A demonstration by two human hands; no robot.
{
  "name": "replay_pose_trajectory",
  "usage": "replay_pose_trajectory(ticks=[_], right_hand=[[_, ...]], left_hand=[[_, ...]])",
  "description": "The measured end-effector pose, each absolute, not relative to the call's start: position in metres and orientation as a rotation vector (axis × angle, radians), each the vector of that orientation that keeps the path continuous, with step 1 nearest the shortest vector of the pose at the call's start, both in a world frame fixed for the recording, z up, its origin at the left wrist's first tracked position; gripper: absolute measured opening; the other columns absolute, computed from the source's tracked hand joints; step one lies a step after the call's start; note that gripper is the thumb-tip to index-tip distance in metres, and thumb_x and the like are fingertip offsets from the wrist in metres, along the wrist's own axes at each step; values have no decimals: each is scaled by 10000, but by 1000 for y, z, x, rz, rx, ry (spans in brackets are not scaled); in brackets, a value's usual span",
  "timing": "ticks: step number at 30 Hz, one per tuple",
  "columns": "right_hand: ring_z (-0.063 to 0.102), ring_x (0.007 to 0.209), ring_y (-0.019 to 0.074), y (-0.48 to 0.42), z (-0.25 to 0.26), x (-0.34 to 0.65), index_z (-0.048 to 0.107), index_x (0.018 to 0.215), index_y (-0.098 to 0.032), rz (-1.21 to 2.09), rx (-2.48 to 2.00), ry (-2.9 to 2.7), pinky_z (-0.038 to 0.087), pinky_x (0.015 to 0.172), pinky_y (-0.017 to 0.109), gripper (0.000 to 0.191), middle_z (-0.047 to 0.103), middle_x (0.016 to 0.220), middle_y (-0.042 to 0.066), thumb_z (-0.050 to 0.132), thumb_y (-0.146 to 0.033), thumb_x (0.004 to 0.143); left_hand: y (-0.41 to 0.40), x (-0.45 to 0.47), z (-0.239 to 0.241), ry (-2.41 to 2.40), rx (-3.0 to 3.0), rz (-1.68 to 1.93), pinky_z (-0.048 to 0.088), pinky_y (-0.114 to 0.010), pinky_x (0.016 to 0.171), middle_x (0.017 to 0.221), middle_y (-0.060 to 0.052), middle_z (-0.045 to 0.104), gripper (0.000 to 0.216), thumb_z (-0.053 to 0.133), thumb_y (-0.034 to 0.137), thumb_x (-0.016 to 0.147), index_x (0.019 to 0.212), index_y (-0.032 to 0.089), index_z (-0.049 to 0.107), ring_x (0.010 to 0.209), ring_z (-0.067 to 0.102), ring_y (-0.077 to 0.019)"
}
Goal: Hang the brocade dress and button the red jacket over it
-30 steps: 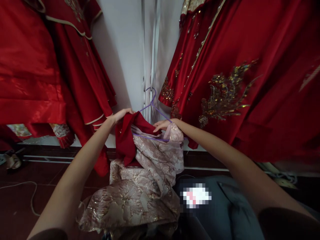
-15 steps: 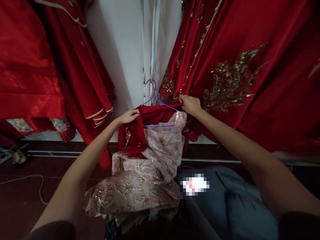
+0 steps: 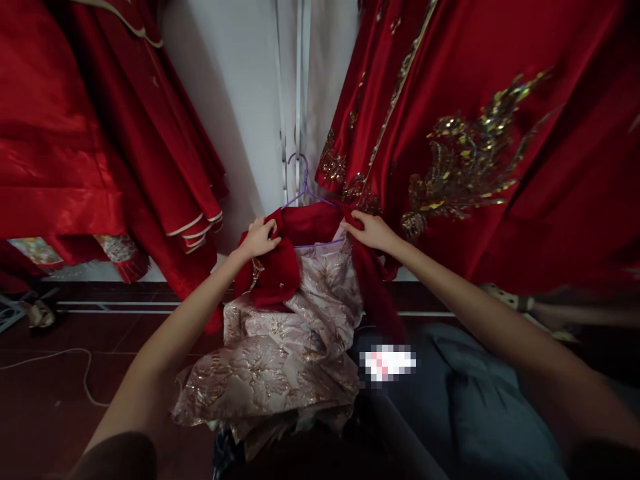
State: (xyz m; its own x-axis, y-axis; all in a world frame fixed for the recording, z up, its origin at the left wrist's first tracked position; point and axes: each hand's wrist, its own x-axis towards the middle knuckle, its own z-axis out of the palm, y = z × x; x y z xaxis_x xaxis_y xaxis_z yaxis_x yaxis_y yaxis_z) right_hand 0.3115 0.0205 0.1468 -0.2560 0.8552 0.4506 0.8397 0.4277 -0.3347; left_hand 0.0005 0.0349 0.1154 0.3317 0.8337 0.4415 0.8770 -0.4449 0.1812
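Note:
A purple clothes hanger [image 3: 305,190] carries a pale pink dress [image 3: 327,280] with gold flower patterns. Over the dress's shoulders lies a red jacket [image 3: 313,223] with small gold ornaments on its front. My left hand [image 3: 261,239] grips the jacket at its left shoulder, fingers curled into the cloth. At the opposite shoulder, my right hand [image 3: 369,231] pinches the jacket's edge beside the dress strap. The dress's lower part is bunched in folds towards me. Its hanger's lower bar shows across the neckline.
Red garments [image 3: 165,147] hang on the left, and a red gown [image 3: 480,60] with gold sequins hangs on the right. A grey-blue padded item [image 3: 490,407] lies at lower right. A white cable [image 3: 86,373] and shoes [image 3: 39,313] are on the dark floor.
My right hand has drawn the jacket's edge over the dress's right shoulder, and red cloth now hangs down that side. My left hand has shifted slightly right and down on the jacket.

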Motion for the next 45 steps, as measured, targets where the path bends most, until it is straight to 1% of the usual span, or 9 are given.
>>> replay_pose_trajectory(ticks=[3, 8, 13, 19, 23, 30, 35, 38, 45], right_hand=[[578, 726, 214, 27, 135, 274, 525, 732, -191, 77, -1385, -2061, 377, 663, 276, 363, 634, 742, 72, 384, -499, 864], [480, 561, 149, 8, 113, 209, 476, 691, -202, 240, -1156, -2122, 324, 587, 245, 355, 516, 581, 5, 368, -490, 869], [413, 567, 119, -7, 108, 212, 406, 679, -203, 242, -1064, -2031, 316, 590, 235, 198, 461, 609, -25, 487, -357, 773], [457, 636, 124, -8, 94, 217, 378, 826, -233, 565, -957, -1789, 379, 610, 222, 172, 446, 693, -37, 481, -252, 690], [493, 673, 138, -8, 86, 206, 418, 768, -232, 740, -901, -1708, 417, 669, 244, 56, 472, 688, -25, 410, -257, 718], [576, 840, 156, -9, 77, 215, 512, 881, -234, 1020, -891, -1518, 465, 760, 267, 194, 598, 853, 5, 459, -332, 723], [590, 880, 154, -13, 73, 219, 572, 918, -218, 937, -811, -1507, 457, 864, 307, 268, 631, 928, 39, 611, -347, 686], [602, 865, 158, -15, 73, 219, 594, 926, -212, 902, -814, -1565, 477, 840, 316, 284, 644, 936, 52, 636, -381, 701], [619, 857, 173, -17, 73, 214, 597, 949, -222, 764, -875, -1545, 521, 758, 317, 289, 657, 927, 58, 614, -409, 729]], left_hand=[[31, 7, 113, -1673, -2454, -793, 354, -395, 843, 892, -70, 463, 136, 555, 314, 734, 800, 206, 504, 948, 463, -270], [30, 12, 114, -1787, -2361, -853, 333, -448, 861, 930, -98, 455, 154, 563, 329, 732, 792, 204, 497, 990, 445, -311], [14, 13, 109, -1820, -2172, -1181, 317, -439, 918, 1175, -120, 401, 146, 578, 276, 718, 792, 204, 476, 1126, 378, -312], [-12, 48, 79, -1862, -2189, -1797, 420, -333, 806, 918, -59, 538, 172, 465, 207, 793, 957, 213, 414, 863, 537, -185], [-20, 67, 73, -1578, -2613, -1737, 436, -302, 802, 924, -43, 568, 236, 499, 168, 769, 990, 212, 431, 841, 564, -157], [-26, 62, 70, -1429, -2796, -2038, 491, -263, 777, 981, -55, 586, 364, 559, 174, 750, 1103, 195, 473, 810, 594, -109], [-24, 64, 62, -1538, -2520, -2524, 519, -281, 769, 868, -54, 636, 251, 632, 226, 713, 931, 170, 522, 798, 639, -127], [-22, 62, 63, -1642, -2474, -2488, 527, -290, 765, 801, -51, 651, 210, 670, 248, 685, 826, 164, 540, 773, 647, -138], [-22, 55, 72, -1597, -2633, -2114, 531, -264, 723, 802, -35, 663, 94, 606, 226, 736, 812, 178, 580, 740, 646, -121]])
